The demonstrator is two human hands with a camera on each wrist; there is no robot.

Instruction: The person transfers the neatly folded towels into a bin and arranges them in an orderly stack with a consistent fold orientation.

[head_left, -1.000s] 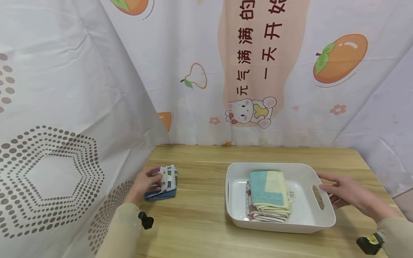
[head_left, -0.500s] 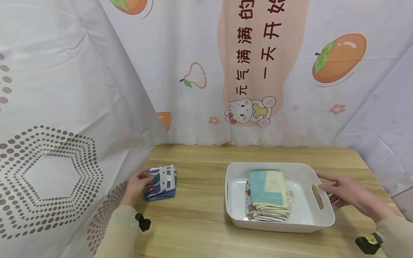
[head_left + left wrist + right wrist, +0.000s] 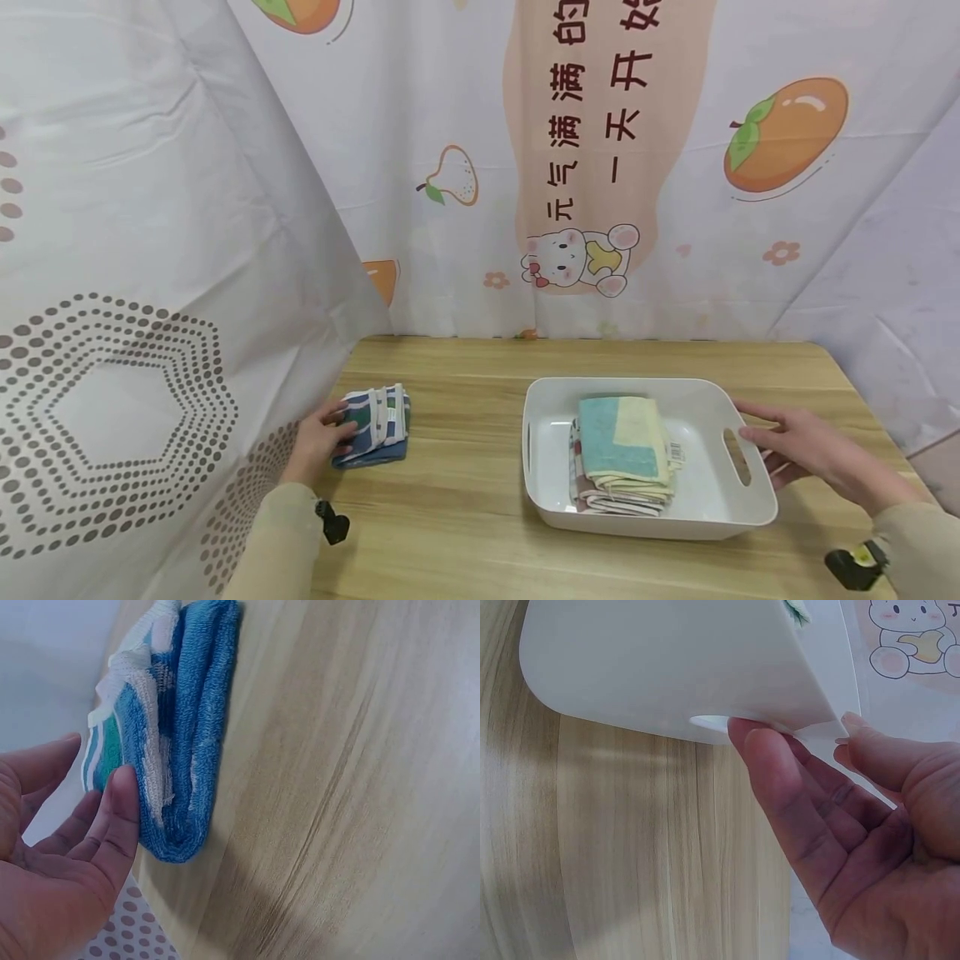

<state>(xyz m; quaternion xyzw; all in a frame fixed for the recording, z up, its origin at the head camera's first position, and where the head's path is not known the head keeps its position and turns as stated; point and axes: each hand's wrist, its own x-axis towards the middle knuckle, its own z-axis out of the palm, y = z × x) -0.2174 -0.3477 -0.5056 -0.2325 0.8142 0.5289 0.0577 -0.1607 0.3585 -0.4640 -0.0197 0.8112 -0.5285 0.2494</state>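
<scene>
A folded towel (image 3: pixel 375 423), blue with green and white stripes, lies at the table's left side. My left hand (image 3: pixel 315 446) is at its left edge, the fingers loosely bent. In the left wrist view, its fingertips (image 3: pixel 124 784) touch or nearly touch the towel's side, and the thumb stands apart. At right, a white plastic basket (image 3: pixel 720 492) with handle holes holds a stack of folded towels (image 3: pixel 622 442), teal and pale yellow on top. My right hand (image 3: pixel 810 450) pinches the basket's right rim, thumb at the edge and fingers on the outside near the handle hole.
The wooden table (image 3: pixel 457 467) shows bare grain between the striped towel and the basket. A printed curtain (image 3: pixel 450 275) hangs behind it, and another curtain (image 3: pixel 150 250) runs close along the left side. A tag (image 3: pixel 677 452) sticks out of the stack.
My left hand has drawn back leftward from over the striped towel, and more of its striped face shows. The right hand and the basket have stayed in place.
</scene>
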